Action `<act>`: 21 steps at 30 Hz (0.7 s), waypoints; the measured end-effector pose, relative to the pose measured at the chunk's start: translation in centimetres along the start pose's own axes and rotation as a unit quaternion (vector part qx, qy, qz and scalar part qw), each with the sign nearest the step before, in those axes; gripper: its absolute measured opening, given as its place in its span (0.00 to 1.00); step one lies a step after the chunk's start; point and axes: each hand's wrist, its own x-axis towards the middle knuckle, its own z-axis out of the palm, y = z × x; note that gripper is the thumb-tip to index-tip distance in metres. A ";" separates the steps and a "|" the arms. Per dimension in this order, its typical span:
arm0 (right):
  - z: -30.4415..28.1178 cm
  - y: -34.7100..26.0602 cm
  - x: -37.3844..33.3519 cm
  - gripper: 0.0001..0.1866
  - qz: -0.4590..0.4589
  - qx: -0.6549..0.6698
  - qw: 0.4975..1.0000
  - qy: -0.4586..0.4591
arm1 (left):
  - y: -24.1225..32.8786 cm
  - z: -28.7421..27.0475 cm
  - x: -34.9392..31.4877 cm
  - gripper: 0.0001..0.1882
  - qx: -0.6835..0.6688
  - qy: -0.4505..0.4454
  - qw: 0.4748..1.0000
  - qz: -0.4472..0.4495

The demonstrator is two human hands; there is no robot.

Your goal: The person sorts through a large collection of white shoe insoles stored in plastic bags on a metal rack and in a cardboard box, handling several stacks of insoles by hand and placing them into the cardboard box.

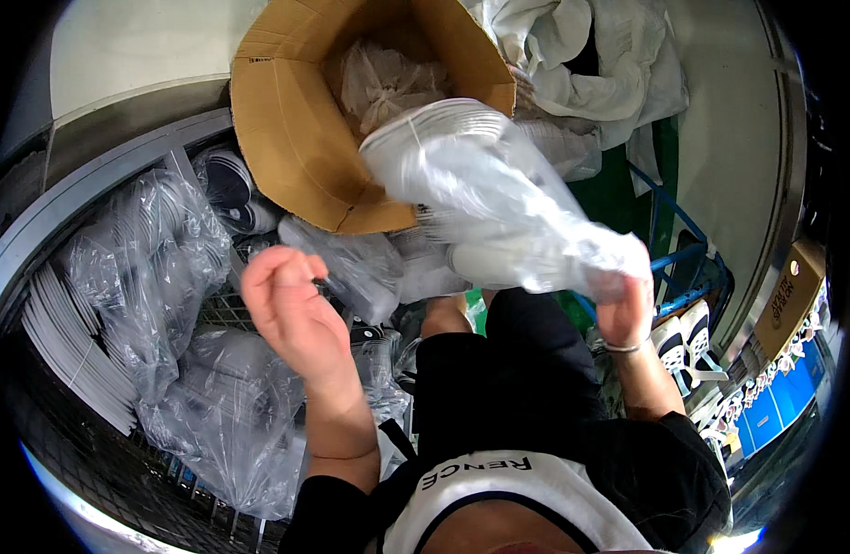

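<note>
My right hand (625, 305) is closed round the gathered end of a clear plastic bag (508, 198). Stacked white pieces that look like shoe soles fill its far end, which is lifted across the near right rim of an open cardboard box (296, 129). Inside the box lies another tied plastic bag (388, 83). My left hand (296, 309) is raised to the left of the held bag and apart from it, palm up, fingers loosely bent, with nothing in it. Below that hand are several bagged stacks.
On the left, a metal wire cage (102, 212) holds bagged stacks (231, 406) and a bare row of white soles (74, 342). White sacks (600, 65) lie behind the box at the right. A blue metal frame (674, 263) and dark-patterned soles (688, 342) stand on the right.
</note>
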 end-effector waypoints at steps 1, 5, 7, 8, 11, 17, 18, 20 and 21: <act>0.5 -0.1 -0.5 0.19 0.003 -0.017 0.999 -0.045 | 0.4 0.6 -0.2 0.14 0.088 -0.066 0.994 0.009; 2.9 -1.6 1.0 0.14 -0.130 -0.338 0.848 -0.386 | -0.3 3.8 1.7 0.32 0.332 -0.275 0.890 0.147; 3.5 -2.1 0.6 0.13 -0.159 -0.411 0.752 -0.489 | -1.8 4.6 2.6 0.31 0.441 -0.403 0.774 0.208; 3.5 -2.2 0.4 0.13 -0.154 -0.401 0.758 -0.491 | -2.1 5.0 2.5 0.23 0.403 -0.466 0.773 0.153; 2.4 -2.5 0.0 0.13 -0.147 -0.405 0.760 -0.486 | -4.1 3.2 1.3 0.13 0.443 -0.569 0.691 0.042; -0.5 -4.3 -0.6 0.12 -0.131 -0.474 0.742 -0.456 | -2.1 -3.1 1.0 0.02 0.284 -0.360 0.885 -0.081; -0.3 -4.4 -0.8 0.13 -0.129 -0.472 0.736 -0.467 | -2.6 -4.8 0.6 0.03 0.238 -0.294 0.925 -0.029; 0.6 -3.8 -1.2 0.16 -0.131 -0.461 0.735 -0.480 | -2.2 -5.3 0.0 0.04 0.042 -0.130 0.987 -0.086; 1.0 -3.5 -1.3 0.18 -0.136 -0.457 0.728 -0.493 | -1.4 -4.7 -0.4 0.05 -0.064 -0.055 0.988 -0.132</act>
